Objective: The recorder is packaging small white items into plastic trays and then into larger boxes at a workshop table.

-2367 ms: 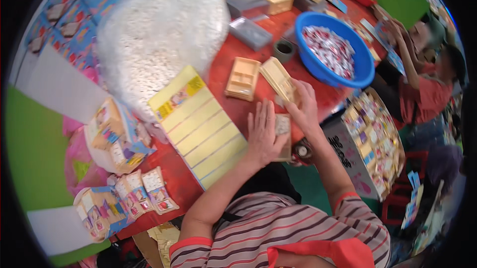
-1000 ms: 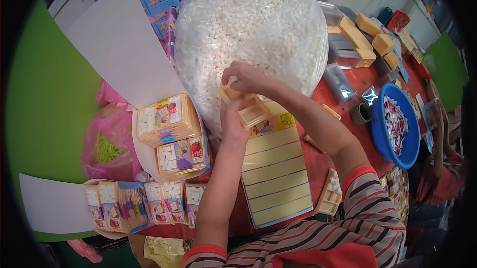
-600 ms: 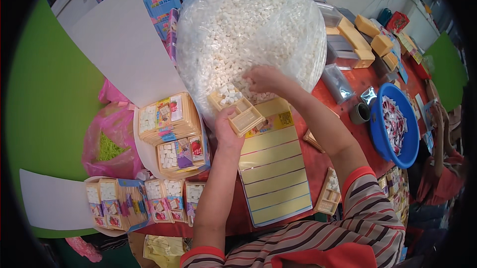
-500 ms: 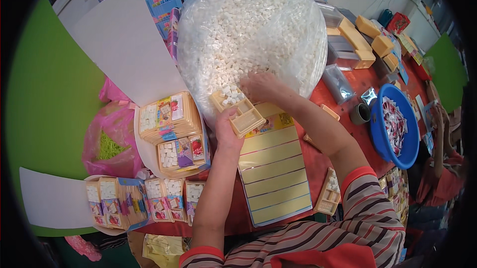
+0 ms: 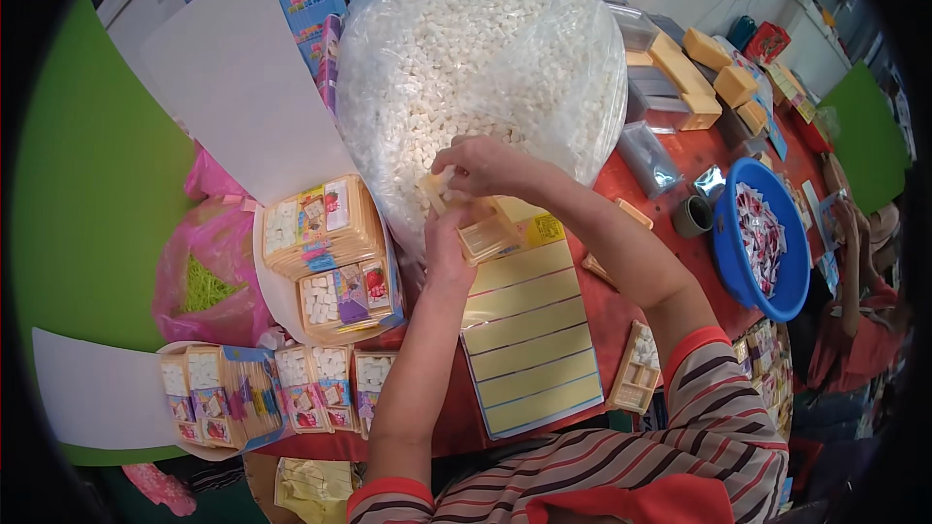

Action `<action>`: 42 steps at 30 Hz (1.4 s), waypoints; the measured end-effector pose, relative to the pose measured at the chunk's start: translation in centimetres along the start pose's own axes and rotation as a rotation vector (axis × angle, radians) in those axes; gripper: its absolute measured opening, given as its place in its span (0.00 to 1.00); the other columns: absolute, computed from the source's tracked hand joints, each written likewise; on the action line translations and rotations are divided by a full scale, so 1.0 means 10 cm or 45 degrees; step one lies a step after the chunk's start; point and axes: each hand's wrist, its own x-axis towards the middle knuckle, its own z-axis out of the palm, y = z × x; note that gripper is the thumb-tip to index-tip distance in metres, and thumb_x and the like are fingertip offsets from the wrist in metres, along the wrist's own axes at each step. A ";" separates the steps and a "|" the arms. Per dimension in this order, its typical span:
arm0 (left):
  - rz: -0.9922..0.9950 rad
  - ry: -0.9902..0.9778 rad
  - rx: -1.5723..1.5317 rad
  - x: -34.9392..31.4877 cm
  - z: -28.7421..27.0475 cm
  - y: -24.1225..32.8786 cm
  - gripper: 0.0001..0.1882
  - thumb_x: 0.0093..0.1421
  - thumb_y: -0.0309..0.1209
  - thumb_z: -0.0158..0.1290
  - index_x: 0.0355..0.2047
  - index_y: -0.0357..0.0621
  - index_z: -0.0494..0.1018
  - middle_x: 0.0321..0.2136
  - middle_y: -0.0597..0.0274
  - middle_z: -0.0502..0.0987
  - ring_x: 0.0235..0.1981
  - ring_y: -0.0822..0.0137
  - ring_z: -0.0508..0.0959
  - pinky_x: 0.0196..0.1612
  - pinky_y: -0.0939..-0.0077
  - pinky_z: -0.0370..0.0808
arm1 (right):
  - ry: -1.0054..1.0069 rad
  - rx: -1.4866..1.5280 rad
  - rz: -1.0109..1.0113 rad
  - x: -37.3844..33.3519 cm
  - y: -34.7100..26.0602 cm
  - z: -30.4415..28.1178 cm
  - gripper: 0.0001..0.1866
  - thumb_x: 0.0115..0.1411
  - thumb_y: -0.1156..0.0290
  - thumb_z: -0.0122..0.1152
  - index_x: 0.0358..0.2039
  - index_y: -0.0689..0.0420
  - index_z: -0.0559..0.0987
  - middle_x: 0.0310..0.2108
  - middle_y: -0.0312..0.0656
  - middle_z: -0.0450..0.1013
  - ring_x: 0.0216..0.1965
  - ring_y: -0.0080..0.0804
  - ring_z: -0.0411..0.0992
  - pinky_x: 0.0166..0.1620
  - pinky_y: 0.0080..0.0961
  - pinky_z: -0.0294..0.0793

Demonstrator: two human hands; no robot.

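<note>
My left hand [image 5: 449,250] grips a beige compartment tray [image 5: 488,236], slightly blurred and tilted over the near edge of the big bag. Over the tray's far compartment, my right hand [image 5: 482,167] has its fingers bent down; what they hold, if anything, is hidden. Behind both hands stands a large clear plastic bag [image 5: 466,48] full of small white marshmallow-like cubes. Below the tray lies a pale yellow sheet with coloured stripes [image 5: 532,330]. To the right, a partly filled compartment tray [image 5: 638,369] rests on the red table [image 5: 621,276].
At left, boxes hold stacked packed trays [image 5: 325,228], beside a pink bag of green shreds [image 5: 209,281]. A blue basin of sachets [image 5: 762,233] and a dark cup [image 5: 692,216] stand right. Beyond the basin, another person's hands [image 5: 849,223] show.
My right hand has moved left from the bag's edge to above the tray's far compartment. The tray in my left hand has shifted slightly, and the whole view has moved a little.
</note>
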 end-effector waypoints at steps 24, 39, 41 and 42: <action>-0.027 0.059 0.029 -0.13 -0.22 -0.08 0.24 0.56 0.20 0.47 0.55 0.37 0.63 0.45 0.50 0.75 0.45 0.56 0.79 0.47 0.59 0.79 | 0.236 0.000 0.276 -0.20 0.15 -0.11 0.08 0.51 0.69 0.58 0.30 0.57 0.81 0.29 0.49 0.78 0.33 0.47 0.77 0.37 0.40 0.75; -0.100 -0.187 -0.014 -0.67 0.14 -0.14 0.23 0.56 0.20 0.48 0.54 0.40 0.64 0.45 0.56 0.75 0.44 0.62 0.79 0.46 0.68 0.78 | 0.467 0.104 0.205 -0.93 -0.35 -0.13 0.11 0.57 0.67 0.58 0.37 0.59 0.81 0.34 0.49 0.74 0.35 0.47 0.75 0.38 0.36 0.73; -0.111 -0.145 0.012 -0.79 0.17 -0.19 0.25 0.57 0.19 0.47 0.56 0.40 0.63 0.48 0.55 0.75 0.46 0.61 0.78 0.48 0.67 0.78 | 0.542 0.124 0.307 -1.16 -0.37 -0.06 0.13 0.57 0.67 0.58 0.39 0.60 0.80 0.34 0.50 0.74 0.35 0.46 0.75 0.38 0.36 0.73; -0.129 -0.152 0.016 -0.85 0.19 -0.23 0.25 0.57 0.19 0.47 0.56 0.40 0.63 0.48 0.55 0.75 0.46 0.61 0.78 0.48 0.67 0.78 | 0.601 0.215 0.385 -1.29 -0.36 0.01 0.15 0.58 0.66 0.58 0.43 0.61 0.79 0.33 0.48 0.74 0.34 0.42 0.75 0.37 0.34 0.73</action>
